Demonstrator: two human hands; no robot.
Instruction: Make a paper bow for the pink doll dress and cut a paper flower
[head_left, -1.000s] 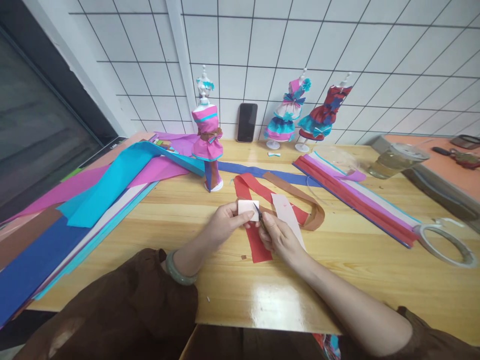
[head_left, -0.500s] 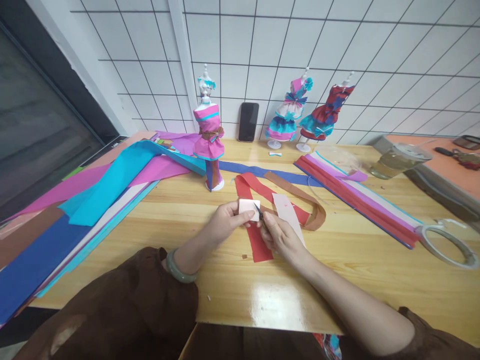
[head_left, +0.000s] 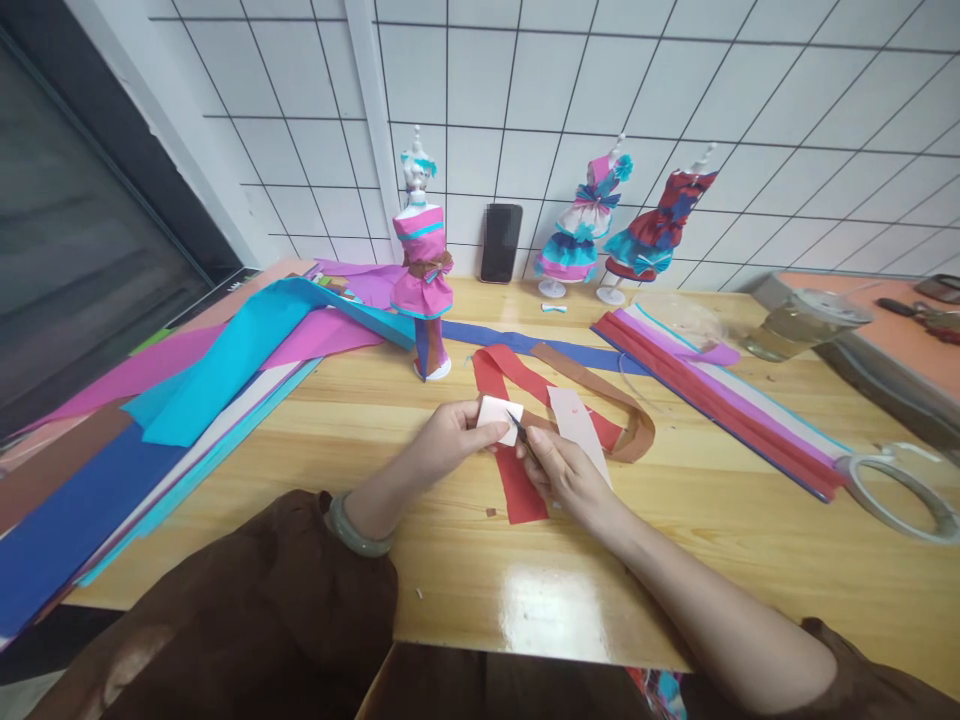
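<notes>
Over the middle of the table, my left hand [head_left: 457, 433] pinches a small folded piece of pale pink crepe paper [head_left: 493, 408] between thumb and fingers. My right hand [head_left: 562, 462] is closed on slim, dark, pointed scissors [head_left: 517, 425]. Their tip lies over the right part of the folded paper, and the handles are hidden in my fingers. Under and behind my hands lie a red crepe paper strip [head_left: 523, 497], a brown strip [head_left: 641, 430] and a pale pink strip [head_left: 577, 420].
Colored crepe strips [head_left: 247, 340] cover the table's left side. A dressed mini mannequin [head_left: 424, 260] stands in front; two more [head_left: 577, 230] stand by the tiled wall near a phone [head_left: 501, 243]. At right are folded strips [head_left: 720, 400], a tape roll [head_left: 900, 495] and a cup [head_left: 806, 325].
The view has shifted slightly, so everything sits a little further right. Both hands keep their hold, and the folded paper is tilted slightly differently against the scissor tip.
</notes>
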